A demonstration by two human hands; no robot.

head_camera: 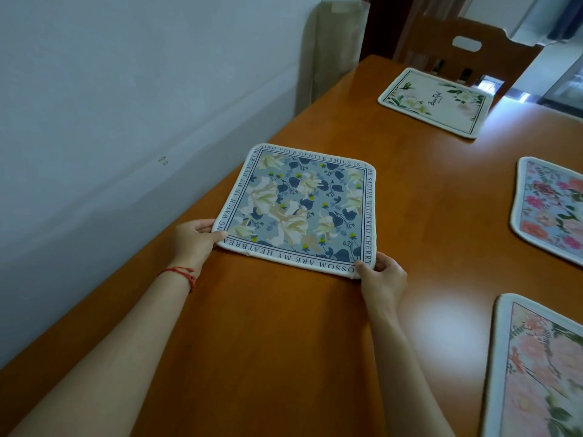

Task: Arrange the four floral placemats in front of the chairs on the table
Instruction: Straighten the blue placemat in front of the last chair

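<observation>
A blue floral placemat (298, 208) with a lettered white border lies flat on the wooden table (284, 342), close to the wall-side edge. My left hand (194, 239) pinches its near left corner. My right hand (383, 279) pinches its near right corner. A cream placemat (435, 102) with green leaves lies at the far end, in front of a wooden chair (467, 45). A pink-flowered blue placemat (552, 209) sits at the right edge of the view. A peach floral placemat (542, 370) lies at the near right, partly cut off.
A pale wall (126, 105) runs along the table's left edge. A rolled translucent sheet (334, 48) leans in the far corner by the wall. Bright glare patches lie on the tabletop near the right-hand mats.
</observation>
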